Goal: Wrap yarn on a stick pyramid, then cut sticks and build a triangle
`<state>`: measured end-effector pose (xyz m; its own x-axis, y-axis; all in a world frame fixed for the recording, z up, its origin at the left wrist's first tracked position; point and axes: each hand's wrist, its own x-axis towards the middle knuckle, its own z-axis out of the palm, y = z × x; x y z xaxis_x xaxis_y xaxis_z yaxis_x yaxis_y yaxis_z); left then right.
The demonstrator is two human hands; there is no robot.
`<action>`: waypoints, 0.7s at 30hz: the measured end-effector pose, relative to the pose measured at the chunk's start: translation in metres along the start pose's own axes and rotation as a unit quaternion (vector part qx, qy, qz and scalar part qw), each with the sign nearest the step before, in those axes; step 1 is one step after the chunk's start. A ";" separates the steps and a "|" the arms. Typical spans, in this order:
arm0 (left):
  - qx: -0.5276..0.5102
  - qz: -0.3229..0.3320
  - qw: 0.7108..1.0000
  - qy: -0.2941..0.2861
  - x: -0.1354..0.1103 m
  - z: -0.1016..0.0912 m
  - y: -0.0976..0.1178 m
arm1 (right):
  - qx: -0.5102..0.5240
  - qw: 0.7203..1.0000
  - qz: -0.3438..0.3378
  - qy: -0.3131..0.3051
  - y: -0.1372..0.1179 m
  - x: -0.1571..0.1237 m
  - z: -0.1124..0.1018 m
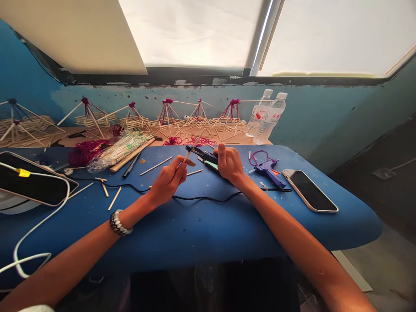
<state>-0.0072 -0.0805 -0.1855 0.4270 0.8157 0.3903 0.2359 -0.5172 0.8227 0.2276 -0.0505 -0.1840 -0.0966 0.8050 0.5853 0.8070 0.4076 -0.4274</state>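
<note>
Wooden stick (191,149) and black cutters (202,155) held at blue table (195,236)

The wooden stick is pinched between thumb and fingers of the left hand (169,182), tilted upward, with its upper part just beside the black cutters. The right hand (229,164) is closed around the cutters, which are held over the table; the tool is probably a cutter, but it is partly hidden by the hand. A beaded bracelet (120,223) is worn on the left wrist. A black cord (208,199) is laid across the table, and loose sticks (156,166) are scattered near the hands. A purple glue gun (268,173) is placed right of the right hand, with a smartphone (310,190) beyond it. Stick pyramids (167,115) bound with magenta yarn are lined up behind the table, beside 2 water bottles (268,117)
</note>
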 end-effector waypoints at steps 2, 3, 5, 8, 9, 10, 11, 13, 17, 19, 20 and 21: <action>-0.004 0.004 1.000 0.004 0.000 0.000 -0.002 | 0.003 1.000 -0.002 0.007 0.000 0.000 0.000; -0.006 0.006 1.000 0.004 0.000 0.000 -0.002 | 0.004 1.000 -0.002 0.010 0.001 0.000 0.001; -0.009 0.008 1.000 0.003 0.000 0.000 -0.002 | 0.009 1.000 -0.004 0.007 0.002 0.001 0.002; -0.003 0.007 1.000 0.006 0.002 0.000 -0.002 | 0.021 1.000 -0.007 0.004 0.005 0.002 0.004; 0.004 0.005 1.000 0.009 0.002 0.000 -0.002 | 0.025 1.000 -0.006 0.005 0.006 0.003 0.005; 0.012 0.002 1.000 0.015 0.002 -0.001 -0.002 | 0.026 1.000 -0.003 0.007 0.007 0.003 0.006; 0.021 0.002 1.000 0.019 0.003 -0.001 -0.002 | 0.024 1.000 0.002 0.011 0.008 0.004 0.007; 0.038 0.008 0.999 0.021 0.003 0.000 -0.002 | 0.011 1.000 0.012 0.022 0.009 0.005 0.008; 0.041 0.006 0.999 0.018 0.004 -0.001 -0.003 | -0.007 0.997 0.055 0.055 0.010 0.010 0.002; 0.064 -0.004 0.997 0.038 0.007 -0.006 -0.003 | -0.012 0.995 0.083 0.052 0.012 0.012 -0.002; 0.085 -0.008 0.995 0.050 0.010 -0.010 -0.002 | -0.020 0.994 0.090 0.051 0.014 0.012 -0.004; 0.114 -0.018 0.991 0.063 0.013 -0.016 -0.002 | -0.027 0.994 0.090 0.053 0.016 0.012 -0.006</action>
<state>-0.0164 -0.0650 -0.1759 0.3064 0.8528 0.4230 0.4460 -0.5212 0.7277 0.2425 -0.0368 -0.1798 0.1119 0.8119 0.5730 0.8365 0.2343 -0.4954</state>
